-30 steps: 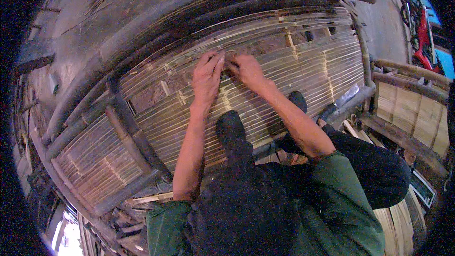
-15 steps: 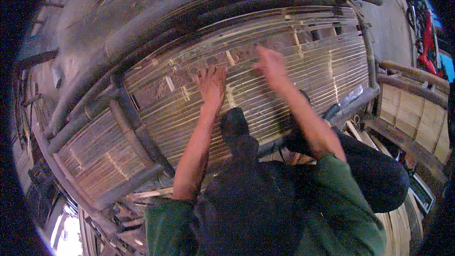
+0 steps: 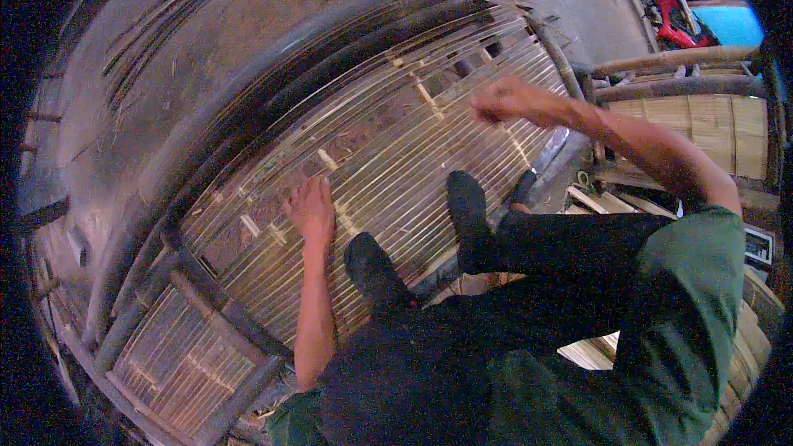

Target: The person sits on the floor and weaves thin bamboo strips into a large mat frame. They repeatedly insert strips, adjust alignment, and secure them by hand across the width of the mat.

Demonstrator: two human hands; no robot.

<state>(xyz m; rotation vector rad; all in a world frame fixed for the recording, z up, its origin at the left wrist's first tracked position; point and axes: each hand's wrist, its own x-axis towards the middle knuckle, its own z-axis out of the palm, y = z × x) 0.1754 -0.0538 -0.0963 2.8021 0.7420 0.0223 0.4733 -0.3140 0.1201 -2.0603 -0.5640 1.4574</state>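
Observation:
A bamboo frame with a panel of thin, pale bamboo slats [image 3: 396, 190] spreads out in front of me. My left hand [image 3: 311, 208] rests on the slats with its fingers stretched out, near the gaps crossed by short pale strips. Over the right part of the panel is my right hand [image 3: 508, 102], somewhat blurred. Its fingers are curled in, and what they hold, if anything, cannot be made out. My two dark-covered feet [image 3: 467, 206] are on the panel's near side.
A thick bamboo pole [image 3: 330, 33] runs along the far side. Long dark rods [image 3: 165, 25] lie on the floor at far left. To the right stands another slatted bamboo piece [image 3: 694, 132], with a red object [image 3: 673, 4] beyond it. A dark-handled tool [image 3: 524, 185] lies by my right foot.
The view has turned to the right. My right hand has moved rightward along the panel, its elbow swung out. My left hand still lies on the slats.

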